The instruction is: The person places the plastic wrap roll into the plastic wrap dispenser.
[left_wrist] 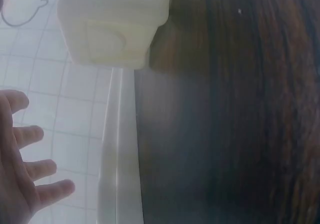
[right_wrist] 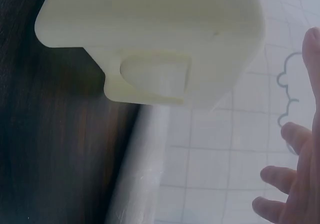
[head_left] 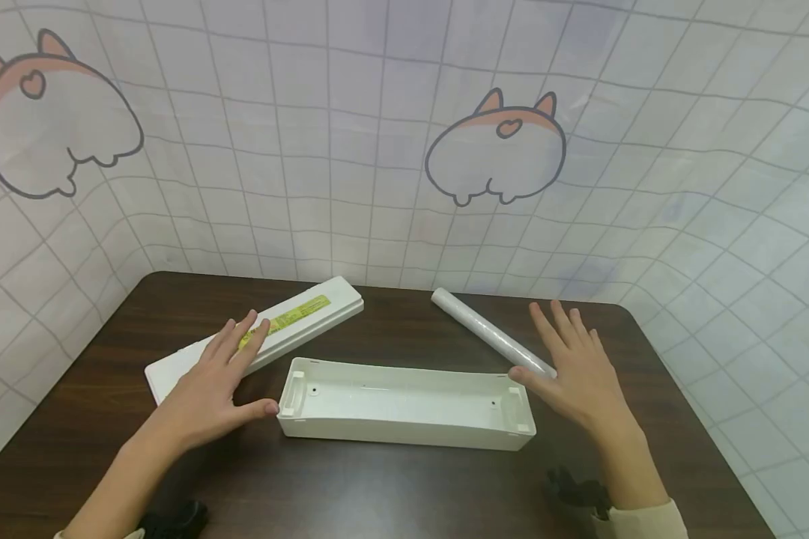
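Observation:
In the head view a long white plastic box (head_left: 404, 432), its top uncovered, lies between the two hands. My left hand (head_left: 205, 397) is spread, thumb pointing at the box's left end, fingers overlapping a white lid (head_left: 340, 294) with a yellow label (head_left: 310, 308). The right hand (head_left: 583, 378) has its fingers apart and holds nothing; its thumb is near the box's right end and overlaps a clear-wrapped roll of film (head_left: 488, 330). Both wrist views show the box's ends (left_wrist: 107, 39) beside straight, spread fingers (right_wrist: 295, 134).
Everything lies on a dark wooden table (head_left: 377, 490) with rounded back corners. A white grid-patterned curtain (head_left: 297, 150) with corgi drawings hangs behind and at both sides. Dark straps (head_left: 175, 518) show near the wrists.

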A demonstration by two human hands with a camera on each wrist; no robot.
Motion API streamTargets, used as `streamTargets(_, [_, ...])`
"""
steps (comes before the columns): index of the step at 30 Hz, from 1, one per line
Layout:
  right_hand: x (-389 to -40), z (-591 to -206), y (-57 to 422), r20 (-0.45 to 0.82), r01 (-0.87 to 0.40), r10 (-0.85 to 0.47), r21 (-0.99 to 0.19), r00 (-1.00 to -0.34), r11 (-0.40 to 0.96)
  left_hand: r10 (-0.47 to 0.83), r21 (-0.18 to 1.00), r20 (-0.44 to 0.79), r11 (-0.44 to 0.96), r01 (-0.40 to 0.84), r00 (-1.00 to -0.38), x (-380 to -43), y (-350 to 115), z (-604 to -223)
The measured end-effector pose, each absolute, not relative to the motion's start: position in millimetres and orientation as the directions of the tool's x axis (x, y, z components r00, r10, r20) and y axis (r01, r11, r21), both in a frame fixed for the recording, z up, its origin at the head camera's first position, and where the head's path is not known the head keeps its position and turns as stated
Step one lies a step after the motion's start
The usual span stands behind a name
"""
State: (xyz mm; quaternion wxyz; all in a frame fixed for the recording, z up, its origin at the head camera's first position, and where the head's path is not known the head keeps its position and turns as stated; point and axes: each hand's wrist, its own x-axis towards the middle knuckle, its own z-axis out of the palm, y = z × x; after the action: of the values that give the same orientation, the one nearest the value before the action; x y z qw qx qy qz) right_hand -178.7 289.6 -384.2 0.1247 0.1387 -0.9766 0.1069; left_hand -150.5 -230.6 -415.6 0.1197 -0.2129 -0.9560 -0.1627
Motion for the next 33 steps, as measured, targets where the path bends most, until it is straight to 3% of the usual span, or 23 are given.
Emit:
streamTargets(22, [-181.2,-387.5,296.0,0.290,-0.299,-0.236,-0.196,-0.927,0.934,0.408,0.344,0.320,0.791,0.507,-0.855,-155.1,-219.9,-418.6])
streamTargets(33, [-182.9,-394.5,295.6,0.294,-0.294,-0.227,-0.207,-0.928,0.933,0.415,0.483,0.329,0.698,0.529,-0.848,-149.2,-221.1,-424.7])
